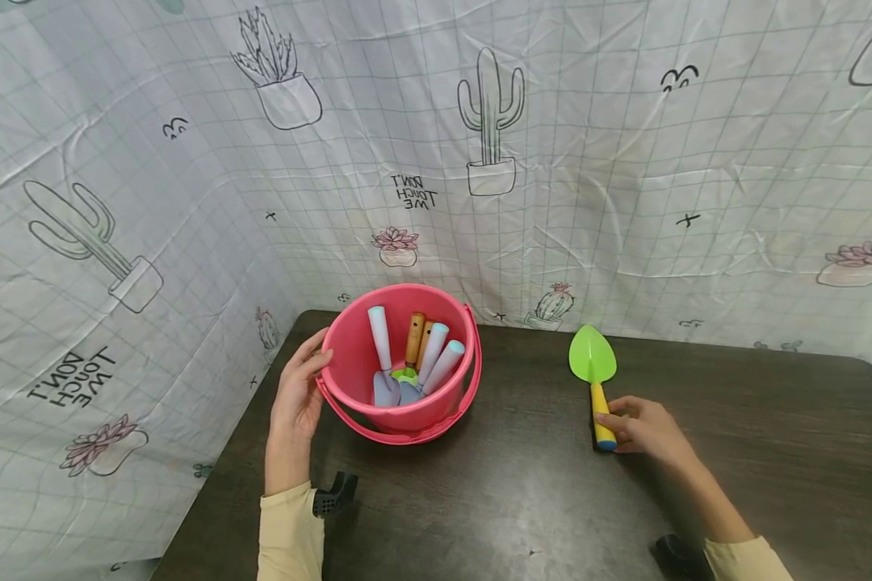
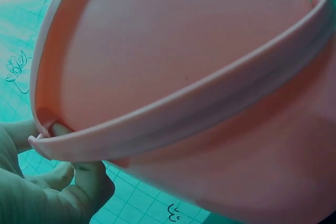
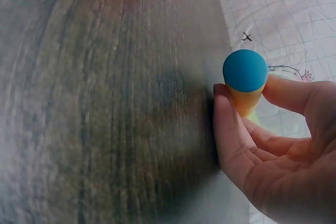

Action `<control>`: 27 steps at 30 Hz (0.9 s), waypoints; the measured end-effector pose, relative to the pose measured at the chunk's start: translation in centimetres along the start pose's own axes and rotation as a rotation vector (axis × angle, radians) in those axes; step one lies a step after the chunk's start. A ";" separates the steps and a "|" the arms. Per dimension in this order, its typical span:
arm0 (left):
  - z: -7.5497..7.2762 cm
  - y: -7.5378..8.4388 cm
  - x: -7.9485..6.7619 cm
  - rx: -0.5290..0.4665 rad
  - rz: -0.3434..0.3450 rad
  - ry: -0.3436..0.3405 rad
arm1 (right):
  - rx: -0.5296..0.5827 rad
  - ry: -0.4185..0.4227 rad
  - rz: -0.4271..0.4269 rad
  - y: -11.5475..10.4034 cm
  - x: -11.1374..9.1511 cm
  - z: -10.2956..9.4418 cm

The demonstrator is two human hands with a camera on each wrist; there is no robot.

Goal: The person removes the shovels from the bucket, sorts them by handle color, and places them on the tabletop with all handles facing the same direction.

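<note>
A pink bucket leans a little on the dark table, its handle hanging down over the near side. My left hand grips its left rim, fingers over the edge, as the left wrist view also shows at the handle's joint. Inside stand several hand tools: lavender handles with pale blue ends, grey-blue blades, and brown handles above a bit of green. On the right, my right hand pinches the yellow handle of a toy trowel with a green blade. Its blue end cap faces the right wrist camera.
The dark table reaches a white grid-patterned cloth printed with cacti, which hangs behind and on the left. A black wrist camera sits by the left sleeve, another by the right.
</note>
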State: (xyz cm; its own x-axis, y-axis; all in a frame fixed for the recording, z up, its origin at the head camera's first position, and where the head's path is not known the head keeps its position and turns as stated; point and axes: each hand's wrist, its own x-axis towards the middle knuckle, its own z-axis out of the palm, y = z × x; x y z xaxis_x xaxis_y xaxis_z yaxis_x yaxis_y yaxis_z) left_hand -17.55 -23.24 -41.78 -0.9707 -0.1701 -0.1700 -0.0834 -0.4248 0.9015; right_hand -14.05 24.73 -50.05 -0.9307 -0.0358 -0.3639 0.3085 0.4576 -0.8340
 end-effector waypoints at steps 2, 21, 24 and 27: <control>0.1 0.0 -0.1 -0.002 0.003 0.006 | -0.010 0.000 -0.014 0.1 0.0 0.0; 0.3 -0.4 -0.2 -0.026 0.014 0.036 | -0.027 0.035 -0.024 0.3 0.3 0.2; 0.3 -0.4 -0.3 -0.035 0.018 0.035 | -0.012 0.037 -0.022 0.3 0.3 0.2; 0.2 -0.5 -0.5 -0.036 0.022 0.030 | 0.009 0.036 -0.001 0.2 0.3 0.1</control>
State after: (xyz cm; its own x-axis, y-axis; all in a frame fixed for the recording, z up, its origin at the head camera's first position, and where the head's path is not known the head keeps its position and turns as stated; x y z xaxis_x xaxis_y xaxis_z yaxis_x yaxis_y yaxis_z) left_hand -17.11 -22.74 -42.03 -0.9650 -0.2061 -0.1622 -0.0530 -0.4523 0.8903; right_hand -14.21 24.74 -50.40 -0.9374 -0.0043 -0.3482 0.3092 0.4498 -0.8379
